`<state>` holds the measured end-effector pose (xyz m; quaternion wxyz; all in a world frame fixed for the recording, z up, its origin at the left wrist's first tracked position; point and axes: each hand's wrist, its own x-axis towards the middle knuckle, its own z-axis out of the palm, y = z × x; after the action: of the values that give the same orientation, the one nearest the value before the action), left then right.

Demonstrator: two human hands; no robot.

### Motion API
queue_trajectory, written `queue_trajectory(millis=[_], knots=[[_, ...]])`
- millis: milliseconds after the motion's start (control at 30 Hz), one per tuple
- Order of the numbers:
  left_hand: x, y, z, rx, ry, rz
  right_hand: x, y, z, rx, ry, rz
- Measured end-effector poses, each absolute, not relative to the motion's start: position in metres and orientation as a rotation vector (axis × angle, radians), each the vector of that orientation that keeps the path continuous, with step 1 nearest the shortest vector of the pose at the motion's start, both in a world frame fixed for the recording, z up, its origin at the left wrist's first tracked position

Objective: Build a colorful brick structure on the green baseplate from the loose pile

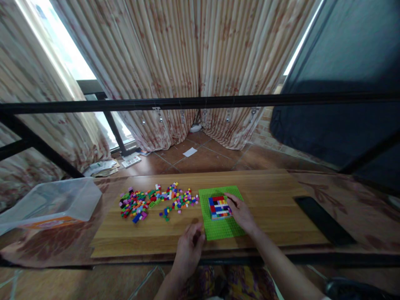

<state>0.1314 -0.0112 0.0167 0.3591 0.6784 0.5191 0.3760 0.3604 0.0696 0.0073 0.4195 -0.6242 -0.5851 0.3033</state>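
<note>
A green baseplate [222, 227] lies on the wooden board [275, 208] in front of me. A small block of red, blue, white and yellow bricks [219, 206] is built on its middle. My right hand [241, 212] rests on the plate's right side, fingers curled against the right edge of the brick block. My left hand [189, 246] sits at the plate's near left corner, fingers bent and pinched together; what they hold, if anything, is too small to make out. A scatter of loose coloured bricks [156, 200] lies to the left of the plate.
A clear plastic tub [53, 202] with an orange base stands at the far left. A black flat device [323, 220] lies on the right of the table. A black metal rail [200, 102] crosses above, with curtains and tiled floor behind.
</note>
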Motion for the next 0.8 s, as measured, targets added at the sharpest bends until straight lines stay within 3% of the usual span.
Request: queue_trajectory(millis=[300, 467, 800], knots=[[0.134, -0.016, 0.026, 1.732, 1.344, 0.955, 0.331, 0.079, 0.041, -1.612, -1.878, 0.051], [0.117, -0.018, 0.022, 1.695, 1.420, 1.086, 0.306, 0.093, 0.037, -1.753, -2.115, 0.069], [0.023, 0.031, 0.034, 1.777, 2.011, 1.258, 0.307, 0.110, 0.032, -1.915, -2.199, 0.034]])
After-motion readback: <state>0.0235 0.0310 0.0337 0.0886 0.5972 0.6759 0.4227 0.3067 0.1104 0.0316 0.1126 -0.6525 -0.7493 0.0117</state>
